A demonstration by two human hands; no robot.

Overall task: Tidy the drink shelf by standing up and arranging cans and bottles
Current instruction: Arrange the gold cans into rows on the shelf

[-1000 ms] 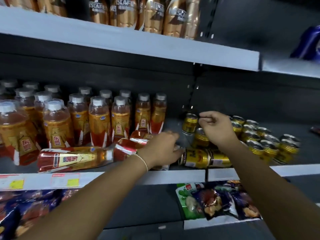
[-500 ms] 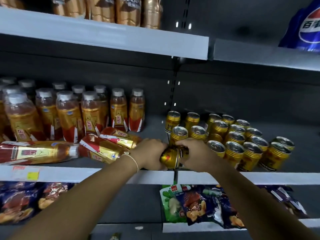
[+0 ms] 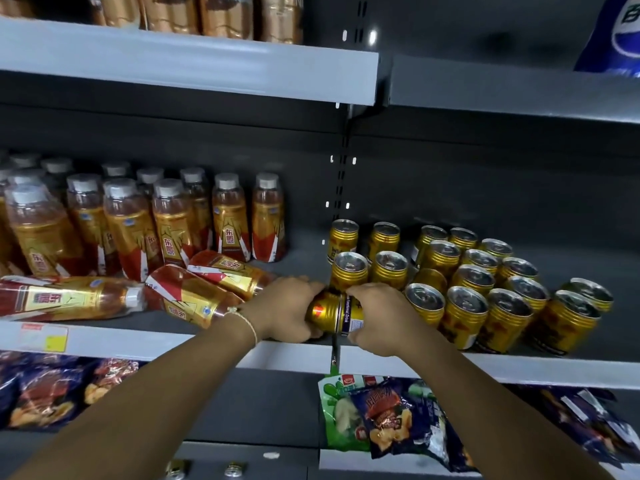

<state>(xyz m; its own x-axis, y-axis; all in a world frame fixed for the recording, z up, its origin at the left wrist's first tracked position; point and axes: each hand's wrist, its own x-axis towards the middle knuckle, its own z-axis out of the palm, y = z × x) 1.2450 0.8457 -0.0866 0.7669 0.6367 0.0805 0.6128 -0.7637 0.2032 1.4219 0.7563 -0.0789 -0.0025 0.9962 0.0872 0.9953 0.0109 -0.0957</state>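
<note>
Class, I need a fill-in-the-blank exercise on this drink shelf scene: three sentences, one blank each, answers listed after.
1. The gold can gripped by the left hand and the right hand is lying on its ____.
2. The number of bottles lying down in front of the standing bottles is ____.
3. The standing cans are to the ____ of the bottles.

Answers: side; three; right

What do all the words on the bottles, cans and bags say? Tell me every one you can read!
"东鹏" on the standing bottles.
"东鹏", seen upside down, on the fallen bottle.
"Functional Drink" on the lying can, held by the left hand and the right hand.
Blue pack on the upper shelf: logo cut off.
Snack bags, price tag: too blurred to read.
</note>
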